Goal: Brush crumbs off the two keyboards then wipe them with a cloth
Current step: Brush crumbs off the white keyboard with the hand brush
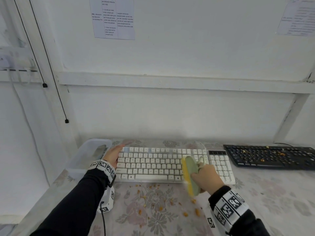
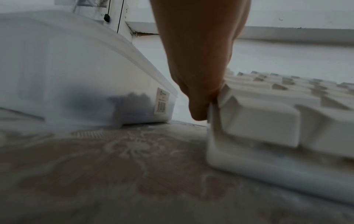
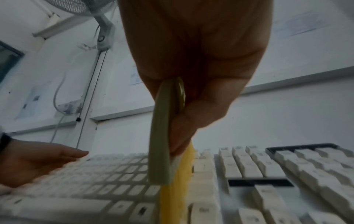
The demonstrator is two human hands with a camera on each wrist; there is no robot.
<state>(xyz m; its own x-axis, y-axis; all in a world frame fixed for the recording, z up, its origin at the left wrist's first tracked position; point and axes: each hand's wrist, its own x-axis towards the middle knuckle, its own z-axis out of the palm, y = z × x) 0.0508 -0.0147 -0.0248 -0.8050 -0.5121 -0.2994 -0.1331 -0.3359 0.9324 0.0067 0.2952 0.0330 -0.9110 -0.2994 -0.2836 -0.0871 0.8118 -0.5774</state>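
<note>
A white keyboard (image 1: 153, 165) lies across the middle of the flowered tablecloth. My left hand (image 1: 112, 156) rests at its left end with fingers straight, and the thumb (image 2: 199, 109) presses against the side edge of the keyboard (image 2: 268, 121). My right hand (image 1: 205, 176) grips a brush (image 1: 190, 174) with a green handle (image 3: 161, 136) and yellow bristles (image 3: 174, 192). The bristles lie on the keys just left of the number pad and hang over the front edge. A black keyboard (image 1: 272, 157) strewn with orange crumbs sits at the far right.
Orange crumbs (image 1: 162, 201) are scattered on the cloth in front of the white keyboard. A clear plastic box (image 1: 85, 159) with something grey inside stands close against the left hand. The wall runs right behind both keyboards. The table's left edge lies just beyond the box.
</note>
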